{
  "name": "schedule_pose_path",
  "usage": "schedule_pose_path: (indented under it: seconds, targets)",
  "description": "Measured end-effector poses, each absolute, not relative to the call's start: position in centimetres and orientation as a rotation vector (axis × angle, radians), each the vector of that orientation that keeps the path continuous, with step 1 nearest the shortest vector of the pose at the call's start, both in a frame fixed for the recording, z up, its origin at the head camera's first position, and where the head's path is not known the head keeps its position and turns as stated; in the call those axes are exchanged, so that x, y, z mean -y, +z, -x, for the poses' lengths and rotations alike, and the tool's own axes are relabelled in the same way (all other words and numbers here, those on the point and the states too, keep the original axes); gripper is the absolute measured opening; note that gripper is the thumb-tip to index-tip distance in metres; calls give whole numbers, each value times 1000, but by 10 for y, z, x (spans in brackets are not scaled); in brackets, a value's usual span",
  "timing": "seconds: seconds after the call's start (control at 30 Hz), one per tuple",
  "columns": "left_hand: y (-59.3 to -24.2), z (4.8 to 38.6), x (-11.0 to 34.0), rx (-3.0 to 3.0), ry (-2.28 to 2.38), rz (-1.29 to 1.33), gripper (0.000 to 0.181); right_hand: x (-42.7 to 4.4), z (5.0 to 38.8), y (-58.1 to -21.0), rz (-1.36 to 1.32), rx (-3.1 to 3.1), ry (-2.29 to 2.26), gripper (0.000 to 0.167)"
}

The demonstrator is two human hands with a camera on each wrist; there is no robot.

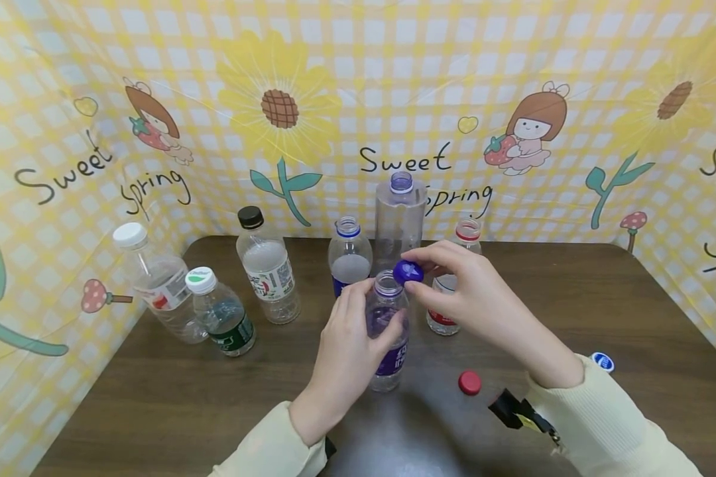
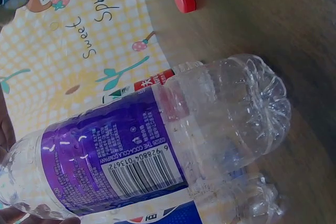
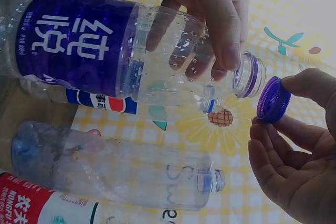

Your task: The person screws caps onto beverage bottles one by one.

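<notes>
A clear plastic bottle (image 3: 79,48) with a purple label stands on the table, its mouth uncovered. My left hand (image 1: 347,351) grips it around the upper part, fingers behind and thumb in front. My right hand (image 1: 462,281) pinches a purple bottle cap (image 1: 408,271) between thumb and fingertips. In the right wrist view the cap (image 3: 274,99) is tilted beside the bottle's mouth, a small gap apart, its ribbed inside facing the mouth. From the left wrist camera the bottle's barcode side (image 2: 139,169) shows large.
Behind stand a blue-labelled bottle (image 1: 350,255), a tall clear bottle (image 1: 398,218) and a red-labelled bottle (image 1: 443,324), all capless. Capped bottles stand at left: white-capped (image 1: 164,291), green-labelled (image 1: 223,318), black-capped (image 1: 268,271). A red cap (image 1: 469,383) and a blue-and-white cap (image 1: 602,362) lie at right.
</notes>
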State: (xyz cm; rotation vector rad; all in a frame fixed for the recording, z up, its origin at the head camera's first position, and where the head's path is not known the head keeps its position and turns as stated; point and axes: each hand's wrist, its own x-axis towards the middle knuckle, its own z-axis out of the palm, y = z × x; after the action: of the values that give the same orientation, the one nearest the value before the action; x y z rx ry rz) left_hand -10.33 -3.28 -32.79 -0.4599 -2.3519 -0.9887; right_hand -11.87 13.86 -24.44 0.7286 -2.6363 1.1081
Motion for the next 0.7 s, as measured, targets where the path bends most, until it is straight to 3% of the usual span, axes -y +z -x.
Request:
schedule_pose_path:
  seconds: [0.7]
  targets:
    - [-330, 106, 37, 2433, -1248, 399, 49, -125, 131, -245, -944, 2689, 1035, 34]
